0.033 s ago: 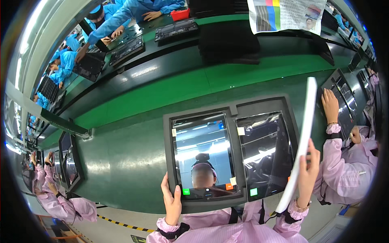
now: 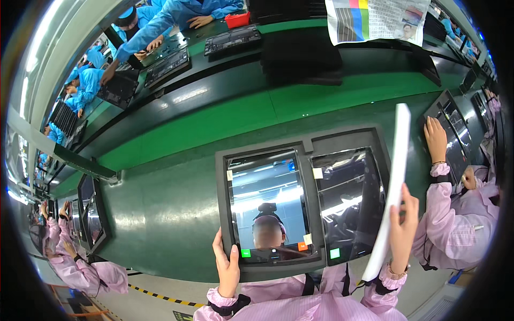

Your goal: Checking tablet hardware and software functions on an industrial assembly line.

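Note:
A black foam tray (image 2: 221, 198) with two recesses lies in front of me on the green table. The left recess holds a tablet (image 2: 270, 198) with a lit screen showing a camera picture; the right one holds a tablet (image 2: 350, 214) with a mostly dark screen under clear film. Both screens bear small coloured squares near their lower edge. My left hand (image 2: 227, 270) grips the tray's lower left corner, thumb on top. In my right hand (image 2: 403, 230) a thin white board (image 2: 395, 176) stands nearly edge-on over the tray's right side, its face turned from view.
On the right a co-worker's hand (image 2: 435, 138) rests on another dark tray (image 2: 452, 134). Beyond the green strip runs a black conveyor (image 2: 198, 99) with opened devices (image 2: 233, 40) near it. A metal post (image 2: 85, 160) stands at the left, near more trays (image 2: 91, 208).
The white board's top has swung left toward the tray, and my right hand has shifted slightly with it. My left hand and the tray stay put.

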Motion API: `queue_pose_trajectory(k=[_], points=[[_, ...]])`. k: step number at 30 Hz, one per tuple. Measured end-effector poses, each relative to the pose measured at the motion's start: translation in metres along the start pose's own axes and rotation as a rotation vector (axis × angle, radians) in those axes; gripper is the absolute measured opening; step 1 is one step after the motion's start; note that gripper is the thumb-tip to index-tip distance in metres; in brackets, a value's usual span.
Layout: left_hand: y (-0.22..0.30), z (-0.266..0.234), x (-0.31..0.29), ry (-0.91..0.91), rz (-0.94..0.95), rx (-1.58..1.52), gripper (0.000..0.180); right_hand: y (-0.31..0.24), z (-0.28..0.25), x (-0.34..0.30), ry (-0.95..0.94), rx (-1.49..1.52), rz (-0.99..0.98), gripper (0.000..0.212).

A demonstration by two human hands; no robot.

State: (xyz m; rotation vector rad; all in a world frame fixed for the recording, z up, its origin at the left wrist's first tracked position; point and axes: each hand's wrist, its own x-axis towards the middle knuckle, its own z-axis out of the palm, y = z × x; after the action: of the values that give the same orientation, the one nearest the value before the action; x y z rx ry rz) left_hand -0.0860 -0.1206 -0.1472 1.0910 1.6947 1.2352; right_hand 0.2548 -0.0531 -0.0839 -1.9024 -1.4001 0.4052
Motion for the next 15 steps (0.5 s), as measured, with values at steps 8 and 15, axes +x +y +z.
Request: queue_pose_trajectory(k=[8, 15], points=[[-0.001, 0.002, 0.001, -0.022, 0.020, 0.001, 0.052, -0.007, 0.026, 0.022, -0.169, -0.312, -0.243, 0.057], [-0.010, -0.005, 0.000, -0.007, 0.051, -0.041, 0.051, -0.057, 0.025, 0.034, -0.515, -0.099, -0.544, 0.051]])
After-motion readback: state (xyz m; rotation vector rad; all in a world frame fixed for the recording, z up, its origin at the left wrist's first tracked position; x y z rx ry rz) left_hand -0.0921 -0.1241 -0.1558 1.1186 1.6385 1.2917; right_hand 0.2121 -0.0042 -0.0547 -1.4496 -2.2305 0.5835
